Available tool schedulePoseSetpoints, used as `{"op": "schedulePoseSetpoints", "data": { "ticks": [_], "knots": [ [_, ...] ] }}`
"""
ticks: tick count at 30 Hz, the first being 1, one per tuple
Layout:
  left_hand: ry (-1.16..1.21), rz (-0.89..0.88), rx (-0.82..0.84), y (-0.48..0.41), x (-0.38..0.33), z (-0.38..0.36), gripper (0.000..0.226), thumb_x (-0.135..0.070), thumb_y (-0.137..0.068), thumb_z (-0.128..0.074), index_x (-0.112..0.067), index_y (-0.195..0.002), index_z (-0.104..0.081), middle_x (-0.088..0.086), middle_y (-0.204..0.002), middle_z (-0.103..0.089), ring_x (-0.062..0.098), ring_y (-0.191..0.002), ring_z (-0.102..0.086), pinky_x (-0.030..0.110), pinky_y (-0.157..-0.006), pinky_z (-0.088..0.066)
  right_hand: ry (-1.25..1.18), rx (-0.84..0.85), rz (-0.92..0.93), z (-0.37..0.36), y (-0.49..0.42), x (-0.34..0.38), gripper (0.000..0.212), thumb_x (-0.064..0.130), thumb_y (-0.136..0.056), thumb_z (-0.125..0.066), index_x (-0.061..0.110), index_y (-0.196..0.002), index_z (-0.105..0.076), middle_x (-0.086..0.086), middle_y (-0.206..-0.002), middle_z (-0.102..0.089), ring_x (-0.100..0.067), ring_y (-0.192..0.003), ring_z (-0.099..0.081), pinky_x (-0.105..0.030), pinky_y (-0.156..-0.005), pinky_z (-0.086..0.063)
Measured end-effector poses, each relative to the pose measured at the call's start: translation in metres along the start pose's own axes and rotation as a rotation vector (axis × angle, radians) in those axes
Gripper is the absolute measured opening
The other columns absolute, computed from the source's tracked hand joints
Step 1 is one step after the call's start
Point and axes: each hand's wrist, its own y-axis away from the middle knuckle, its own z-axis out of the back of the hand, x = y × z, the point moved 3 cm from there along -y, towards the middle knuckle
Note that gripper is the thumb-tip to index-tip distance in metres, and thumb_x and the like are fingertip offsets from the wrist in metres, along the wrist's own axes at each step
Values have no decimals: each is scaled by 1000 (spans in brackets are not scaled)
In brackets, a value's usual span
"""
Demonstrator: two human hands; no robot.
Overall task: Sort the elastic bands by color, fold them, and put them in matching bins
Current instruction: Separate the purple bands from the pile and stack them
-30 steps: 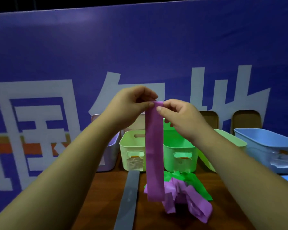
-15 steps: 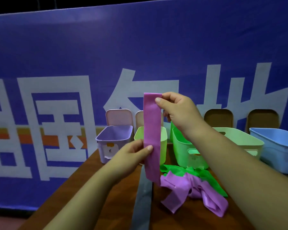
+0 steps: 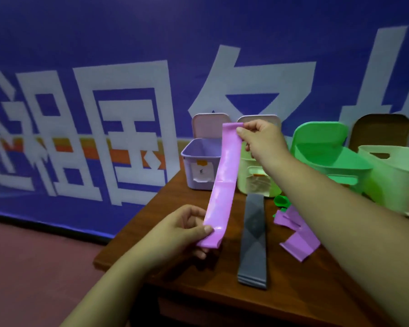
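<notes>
A purple elastic band [image 3: 223,182] is stretched flat in the air above the table's left part. My right hand [image 3: 261,138] pinches its top end and my left hand [image 3: 185,228] pinches its bottom end. Behind the band stands an open lilac bin [image 3: 200,166]. More purple bands [image 3: 298,234] lie in a loose heap on the table, partly hidden by my right forearm, with a bit of green band [image 3: 281,201] behind them. A folded grey band [image 3: 254,241] lies flat between the held band and the heap.
A pale green bin [image 3: 253,182], a bright green bin [image 3: 328,161] and a larger light green bin [image 3: 397,175] stand in a row along the back of the brown table [image 3: 222,286]. Its left edge is close by. A blue banner hangs behind.
My left hand slid down the purple band from its middle to its bottom end and now pinches it. The view has turned left, so the bins sit further right.
</notes>
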Motion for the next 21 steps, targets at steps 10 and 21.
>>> {"op": "schedulePoseSetpoints", "data": {
  "ticks": [10, 21],
  "knots": [
    [-125, 113, -268, 36, 27, 53, 55, -10, -90, -85, -16, -127, -45, 17, -94, -76, 27, -57, -72, 32, -52, -56, 60, 130, -240, -114, 19, -90, 18, 21, -98, -76, 25, -84, -66, -2, -75, -69, -17, -61, -61, -30, -56, -49],
    [-370, 177, -292, 27, 35, 52, 59, -14, -86, -88, -23, -123, -43, 6, -105, -66, 19, -48, -68, 26, -44, -51, 355, 255, -526, -147, 31, -128, 16, 22, -95, -73, 7, -97, -76, -17, -76, -69, -30, -55, -57, -35, -63, -49]
  ]
}}
